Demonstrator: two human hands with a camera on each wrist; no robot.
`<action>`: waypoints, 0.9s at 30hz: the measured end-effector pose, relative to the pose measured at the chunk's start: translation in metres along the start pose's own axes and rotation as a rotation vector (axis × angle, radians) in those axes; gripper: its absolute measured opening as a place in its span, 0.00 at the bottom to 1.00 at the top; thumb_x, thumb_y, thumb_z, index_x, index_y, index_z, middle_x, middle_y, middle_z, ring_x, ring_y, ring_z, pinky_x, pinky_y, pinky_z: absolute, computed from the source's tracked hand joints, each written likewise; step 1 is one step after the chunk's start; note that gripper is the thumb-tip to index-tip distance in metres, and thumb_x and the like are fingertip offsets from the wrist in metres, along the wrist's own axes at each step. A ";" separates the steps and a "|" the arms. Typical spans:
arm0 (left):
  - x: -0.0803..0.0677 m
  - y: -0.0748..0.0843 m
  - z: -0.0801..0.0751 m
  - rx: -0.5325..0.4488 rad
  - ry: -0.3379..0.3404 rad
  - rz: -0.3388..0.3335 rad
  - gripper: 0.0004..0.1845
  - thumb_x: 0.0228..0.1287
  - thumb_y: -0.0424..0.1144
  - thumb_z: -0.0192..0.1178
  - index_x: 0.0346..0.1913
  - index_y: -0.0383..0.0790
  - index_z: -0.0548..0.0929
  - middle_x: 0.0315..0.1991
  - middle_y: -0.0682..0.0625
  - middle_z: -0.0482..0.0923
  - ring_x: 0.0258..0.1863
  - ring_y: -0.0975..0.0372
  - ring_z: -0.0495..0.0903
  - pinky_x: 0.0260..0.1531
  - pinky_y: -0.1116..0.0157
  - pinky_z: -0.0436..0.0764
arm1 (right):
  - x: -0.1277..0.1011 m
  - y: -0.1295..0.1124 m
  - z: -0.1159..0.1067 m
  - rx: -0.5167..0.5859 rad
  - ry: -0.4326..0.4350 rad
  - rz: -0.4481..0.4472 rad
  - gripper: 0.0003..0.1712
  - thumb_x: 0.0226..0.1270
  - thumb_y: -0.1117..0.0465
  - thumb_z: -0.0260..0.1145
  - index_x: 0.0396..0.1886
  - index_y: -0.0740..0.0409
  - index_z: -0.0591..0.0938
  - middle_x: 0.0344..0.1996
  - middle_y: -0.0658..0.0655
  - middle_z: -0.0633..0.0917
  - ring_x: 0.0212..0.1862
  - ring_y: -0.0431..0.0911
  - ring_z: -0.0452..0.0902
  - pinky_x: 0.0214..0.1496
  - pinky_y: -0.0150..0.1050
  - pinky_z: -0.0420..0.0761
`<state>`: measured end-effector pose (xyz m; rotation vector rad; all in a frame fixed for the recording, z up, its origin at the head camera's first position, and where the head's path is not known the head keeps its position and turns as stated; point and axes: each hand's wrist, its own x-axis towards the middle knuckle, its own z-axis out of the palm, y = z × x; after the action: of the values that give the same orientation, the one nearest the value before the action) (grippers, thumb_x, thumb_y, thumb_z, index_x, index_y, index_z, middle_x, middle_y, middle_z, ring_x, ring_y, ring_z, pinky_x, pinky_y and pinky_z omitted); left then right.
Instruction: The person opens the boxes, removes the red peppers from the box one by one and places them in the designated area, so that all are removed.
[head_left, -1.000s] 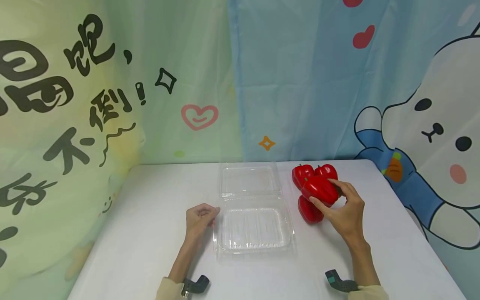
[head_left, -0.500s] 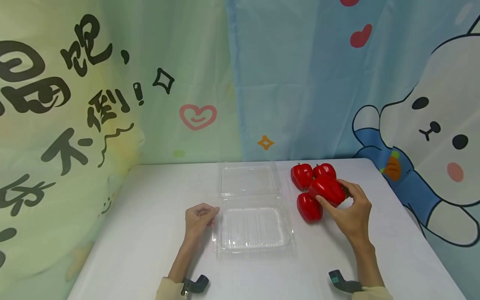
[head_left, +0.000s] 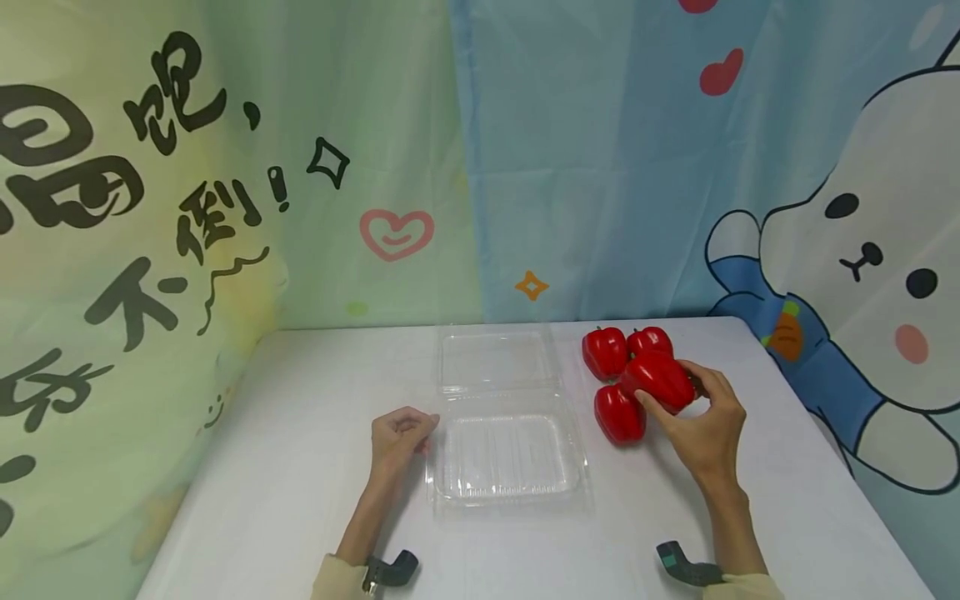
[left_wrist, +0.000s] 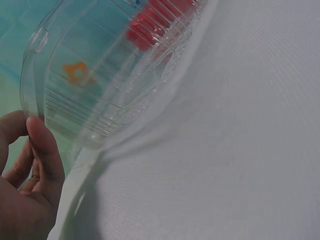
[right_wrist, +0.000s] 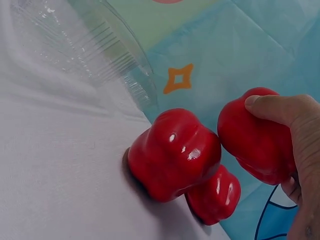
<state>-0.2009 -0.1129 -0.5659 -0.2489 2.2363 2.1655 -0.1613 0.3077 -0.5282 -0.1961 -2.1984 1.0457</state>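
A clear plastic clamshell box [head_left: 508, 454] lies with its lid [head_left: 495, 360] folded back, in the middle of the table. Its left rim is pinched between the thumb and fingers of my left hand [head_left: 399, 440], as the left wrist view also shows. My right hand [head_left: 708, 425] grips a red bell pepper [head_left: 660, 379], thumb on the near side, above the other peppers. Under and around it are a front bell pepper [head_left: 620, 415], a back left bell pepper [head_left: 604, 352] and a back right bell pepper [head_left: 651, 340].
A white cloth covers the table [head_left: 315, 400]. Behind it hangs a printed curtain [head_left: 585, 167], close to the table's back edge. A dark wrist mount [head_left: 393, 568] sits on the left forearm, another wrist mount [head_left: 686, 567] on the right.
My right hand has shifted slightly right with the held bell pepper, mostly in the first half second. My left hand stays at the box's rim.
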 end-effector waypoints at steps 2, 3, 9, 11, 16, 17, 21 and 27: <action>0.000 0.000 0.000 0.004 0.001 -0.001 0.07 0.65 0.31 0.74 0.35 0.30 0.87 0.21 0.45 0.85 0.19 0.65 0.79 0.22 0.71 0.80 | 0.000 0.000 0.000 0.004 0.007 -0.005 0.43 0.52 0.65 0.88 0.70 0.61 0.82 0.62 0.64 0.87 0.55 0.24 0.72 0.57 0.12 0.69; 0.000 0.000 0.000 0.009 0.002 -0.001 0.07 0.65 0.32 0.74 0.35 0.31 0.87 0.21 0.45 0.85 0.19 0.65 0.79 0.22 0.71 0.80 | 0.000 0.000 0.000 0.004 0.011 -0.005 0.43 0.53 0.65 0.88 0.70 0.61 0.82 0.62 0.64 0.87 0.55 0.24 0.72 0.57 0.12 0.70; -0.001 -0.001 0.000 0.008 0.003 -0.007 0.07 0.65 0.31 0.74 0.35 0.30 0.87 0.21 0.46 0.85 0.18 0.64 0.79 0.22 0.71 0.79 | 0.000 0.000 -0.002 0.004 0.030 0.006 0.43 0.53 0.63 0.88 0.70 0.58 0.82 0.63 0.62 0.87 0.55 0.24 0.73 0.57 0.12 0.70; -0.001 0.000 0.001 0.012 0.004 -0.006 0.07 0.65 0.32 0.75 0.35 0.31 0.87 0.22 0.45 0.86 0.19 0.64 0.79 0.22 0.71 0.80 | 0.000 0.001 -0.003 0.006 0.035 0.008 0.43 0.53 0.62 0.88 0.70 0.58 0.83 0.63 0.62 0.87 0.55 0.25 0.73 0.58 0.12 0.70; -0.002 0.001 0.001 0.009 0.004 -0.008 0.07 0.65 0.32 0.75 0.35 0.30 0.87 0.23 0.44 0.86 0.19 0.64 0.80 0.22 0.72 0.80 | -0.001 0.004 -0.004 0.005 0.047 0.007 0.43 0.53 0.63 0.88 0.70 0.59 0.82 0.63 0.62 0.87 0.55 0.25 0.73 0.58 0.13 0.70; -0.001 0.001 0.001 0.006 0.003 -0.008 0.07 0.65 0.31 0.74 0.35 0.30 0.87 0.23 0.44 0.86 0.19 0.65 0.80 0.22 0.72 0.80 | -0.001 0.005 -0.004 0.006 0.050 0.006 0.43 0.53 0.63 0.88 0.70 0.60 0.82 0.63 0.63 0.87 0.55 0.25 0.73 0.58 0.13 0.70; -0.001 0.001 0.001 0.004 0.002 -0.003 0.07 0.65 0.31 0.74 0.35 0.29 0.87 0.23 0.44 0.87 0.19 0.65 0.80 0.22 0.72 0.80 | -0.001 0.007 -0.004 0.006 0.059 0.003 0.43 0.52 0.64 0.88 0.70 0.62 0.82 0.63 0.64 0.87 0.55 0.25 0.73 0.57 0.14 0.71; -0.001 0.001 0.001 0.031 0.009 -0.005 0.07 0.65 0.32 0.74 0.36 0.30 0.88 0.23 0.45 0.87 0.19 0.65 0.80 0.23 0.72 0.80 | -0.001 0.008 -0.005 -0.001 0.071 0.028 0.43 0.53 0.63 0.88 0.71 0.60 0.82 0.63 0.63 0.87 0.55 0.26 0.72 0.57 0.14 0.71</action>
<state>-0.2004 -0.1116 -0.5652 -0.2634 2.2694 2.1301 -0.1585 0.3159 -0.5325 -0.2619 -2.1385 1.0371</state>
